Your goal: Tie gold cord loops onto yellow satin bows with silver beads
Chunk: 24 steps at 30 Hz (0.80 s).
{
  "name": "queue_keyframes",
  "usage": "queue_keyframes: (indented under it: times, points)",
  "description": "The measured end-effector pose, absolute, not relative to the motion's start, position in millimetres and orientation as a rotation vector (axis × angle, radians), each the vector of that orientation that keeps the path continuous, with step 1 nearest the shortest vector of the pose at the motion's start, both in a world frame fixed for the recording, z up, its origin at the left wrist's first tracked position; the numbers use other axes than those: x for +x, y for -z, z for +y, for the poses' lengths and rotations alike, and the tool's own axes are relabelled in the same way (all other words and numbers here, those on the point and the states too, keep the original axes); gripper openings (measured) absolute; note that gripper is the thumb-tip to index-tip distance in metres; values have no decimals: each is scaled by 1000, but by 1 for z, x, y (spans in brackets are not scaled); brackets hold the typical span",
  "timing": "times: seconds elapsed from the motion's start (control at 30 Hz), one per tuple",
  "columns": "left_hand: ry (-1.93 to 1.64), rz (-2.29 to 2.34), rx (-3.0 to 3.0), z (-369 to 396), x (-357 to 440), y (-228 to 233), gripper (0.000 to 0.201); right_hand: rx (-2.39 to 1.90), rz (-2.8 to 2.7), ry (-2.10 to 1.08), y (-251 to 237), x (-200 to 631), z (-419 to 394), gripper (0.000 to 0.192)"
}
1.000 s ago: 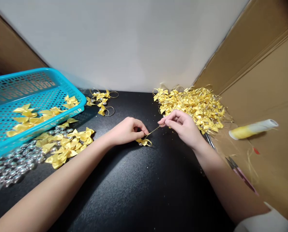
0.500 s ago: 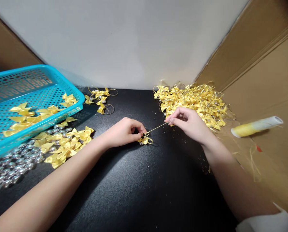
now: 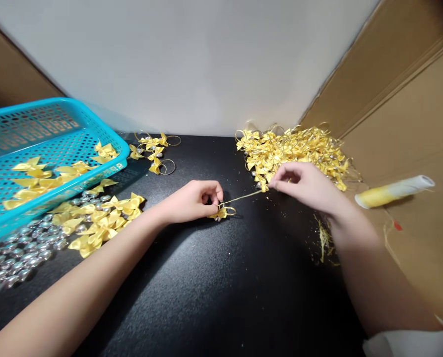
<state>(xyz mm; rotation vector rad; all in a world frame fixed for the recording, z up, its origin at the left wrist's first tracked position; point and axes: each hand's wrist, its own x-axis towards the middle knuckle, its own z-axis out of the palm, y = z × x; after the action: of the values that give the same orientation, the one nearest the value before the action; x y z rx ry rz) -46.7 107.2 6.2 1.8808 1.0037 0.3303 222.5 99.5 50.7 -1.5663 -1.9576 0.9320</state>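
In the middle of the black tabletop, my left hand (image 3: pixel 193 201) is closed, its thumb and fingertips pinching a small yellow ribbon bow (image 3: pixel 221 214) that has a silvery bead and a golden loop. From those fingertips a thin gold thread (image 3: pixel 241 197) runs straight and taut to the right. My right hand (image 3: pixel 305 186) pinches the thread's far part between thumb and forefinger, just in front of the heap of bows (image 3: pixel 288 148). Exactly where the thread ends is hidden by the right fingertips.
A blue plastic basket (image 3: pixel 111 166) with several yellow bows stands at left. Loose bows (image 3: pixel 109 218) and silvery beads (image 3: pixel 20 253) lie before it. Several looped bows (image 3: pixel 156 153) lie farther back. At right are thread scraps (image 3: pixel 323 240) and a yellow-white tube (image 3: pixel 394 192) beside the cardboard wall.
My right hand has moved a little to the right, drawing the thread out longer and straighter. The small thread loop at my left fingertips has tightened. My left hand stays nearly in place.
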Motion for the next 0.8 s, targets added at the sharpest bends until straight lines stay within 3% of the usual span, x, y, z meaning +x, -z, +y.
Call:
queue_keyframes:
  times: [0.2, 0.43, 0.63, 0.8]
  points:
    - [-337, 992, 1874, 106, -45, -6, 5, -1678, -2484, -1188, -57, 224, 88, 5]
    - [-359, 943, 1900, 103, -42, -7, 3, -1408, -2237, -642, -36, 181, 77, 9]
    - [-364, 933, 1923, 103, -42, -7, 2, -1317, -2340, -746, -5, 154, 80, 7]
    - [-339, 942, 1934, 103, -41, -7, 2, -1258, -2354, -759, -13, 162, 82, 12]
